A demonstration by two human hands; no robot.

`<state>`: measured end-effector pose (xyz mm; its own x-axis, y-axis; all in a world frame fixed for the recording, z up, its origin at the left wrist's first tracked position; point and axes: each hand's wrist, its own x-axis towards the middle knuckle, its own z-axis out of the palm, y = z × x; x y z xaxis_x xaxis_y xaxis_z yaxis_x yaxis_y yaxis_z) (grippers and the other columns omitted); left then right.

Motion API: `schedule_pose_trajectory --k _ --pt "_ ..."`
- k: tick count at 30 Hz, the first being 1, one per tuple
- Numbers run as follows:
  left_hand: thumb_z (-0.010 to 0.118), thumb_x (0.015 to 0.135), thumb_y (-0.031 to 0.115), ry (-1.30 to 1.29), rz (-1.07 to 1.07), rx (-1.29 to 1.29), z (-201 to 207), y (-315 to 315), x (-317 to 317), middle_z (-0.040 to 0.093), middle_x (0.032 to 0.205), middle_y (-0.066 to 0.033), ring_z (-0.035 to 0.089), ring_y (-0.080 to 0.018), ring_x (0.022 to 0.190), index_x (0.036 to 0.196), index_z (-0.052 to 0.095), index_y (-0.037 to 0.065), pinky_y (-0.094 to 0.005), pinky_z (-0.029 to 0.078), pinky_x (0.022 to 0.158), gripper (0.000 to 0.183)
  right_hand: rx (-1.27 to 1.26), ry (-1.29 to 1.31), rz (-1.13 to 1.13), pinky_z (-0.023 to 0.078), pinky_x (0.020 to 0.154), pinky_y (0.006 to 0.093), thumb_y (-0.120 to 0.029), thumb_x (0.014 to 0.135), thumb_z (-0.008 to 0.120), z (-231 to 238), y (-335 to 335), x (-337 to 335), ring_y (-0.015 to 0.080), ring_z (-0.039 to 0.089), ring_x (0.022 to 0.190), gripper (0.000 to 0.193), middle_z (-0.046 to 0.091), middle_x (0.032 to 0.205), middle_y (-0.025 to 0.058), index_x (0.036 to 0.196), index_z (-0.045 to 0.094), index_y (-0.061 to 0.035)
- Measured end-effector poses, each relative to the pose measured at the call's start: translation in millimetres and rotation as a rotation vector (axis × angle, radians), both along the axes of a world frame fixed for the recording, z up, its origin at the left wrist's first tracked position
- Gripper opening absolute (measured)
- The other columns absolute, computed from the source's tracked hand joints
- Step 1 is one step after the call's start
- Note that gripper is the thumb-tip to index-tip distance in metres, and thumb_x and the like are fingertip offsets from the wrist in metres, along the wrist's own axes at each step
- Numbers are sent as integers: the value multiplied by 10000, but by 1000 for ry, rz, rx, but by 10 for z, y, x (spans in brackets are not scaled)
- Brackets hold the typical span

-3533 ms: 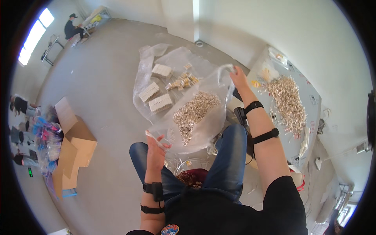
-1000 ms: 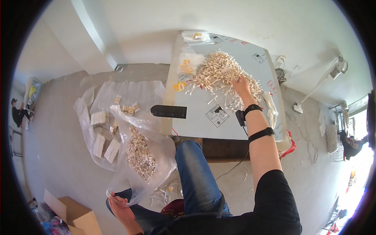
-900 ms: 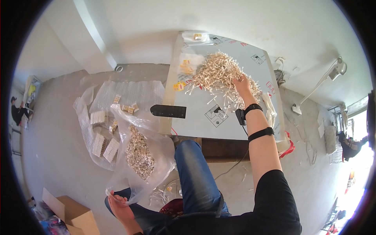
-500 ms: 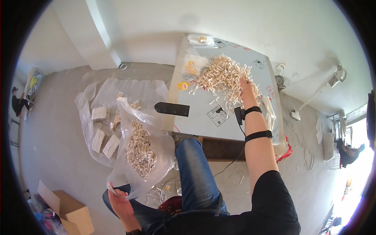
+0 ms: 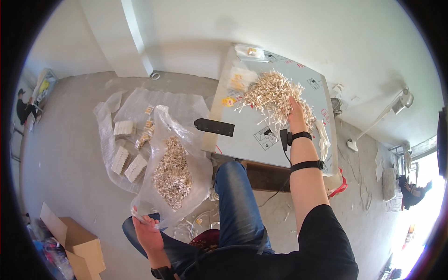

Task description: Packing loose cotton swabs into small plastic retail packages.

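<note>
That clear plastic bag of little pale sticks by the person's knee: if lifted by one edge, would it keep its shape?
Probably not. The clear plastic bag looks thin and crinkled, so it would likely sag. The pale sticks lie loose inside and would probably slide into the low end. The left hand pinches only its rim, so the film may stretch or slip.

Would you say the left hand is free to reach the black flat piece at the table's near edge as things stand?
Probably not: the left hand is low, gripping the clear bag of small pale pieces, and the black flat piece lies beyond the bag.
</note>
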<state>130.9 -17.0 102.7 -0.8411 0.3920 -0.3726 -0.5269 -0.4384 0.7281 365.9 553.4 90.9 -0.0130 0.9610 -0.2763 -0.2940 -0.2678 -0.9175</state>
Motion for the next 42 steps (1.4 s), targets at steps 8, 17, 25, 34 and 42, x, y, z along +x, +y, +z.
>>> schedule_pose_trajectory --k 8,17,25,34,42 --pt "388 1005 328 -26 -26 35 1 64 -21 507 819 16 436 -97 699 1397 362 183 -295 397 726 418 80 70 120 563 596 380 -166 877 643 143 -362 -158 233 653 826 332 627 1004 92 1153 535 -16" --pt "393 1006 330 -32 -76 169 -55 42 -24 521 891 18 476 -104 777 1422 336 214 -311 404 783 436 52 209 214 556 627 368 -153 884 636 438 -1083 -612 244 654 840 337 633 983 103 1170 524 -15" --pt "412 994 371 -44 -90 243 -139 -59 -41 535 913 -1 506 -127 800 1435 287 252 -344 410 802 473 -83 358 363 553 524 373 -122 871 647 398 -1584 -1105 241 654 701 252 645 874 117 1088 548 -41" --pt "382 1004 398 -42 -104 315 -160 -31 -57 548 907 -6 529 -116 784 1427 306 274 -369 436 833 448 -129 458 569 574 533 343 -187 885 638 350 -2647 -1841 217 662 674 227 663 876 129 1028 571 -23" --pt "365 1007 409 -36 -83 299 -128 -1 -82 545 910 -19 518 -121 766 1442 272 252 -377 443 835 472 -335 280 628 484 807 501 -189 871 652 -885 -3616 -2387 185 580 994 374 594 1056 39 1190 477 -101"
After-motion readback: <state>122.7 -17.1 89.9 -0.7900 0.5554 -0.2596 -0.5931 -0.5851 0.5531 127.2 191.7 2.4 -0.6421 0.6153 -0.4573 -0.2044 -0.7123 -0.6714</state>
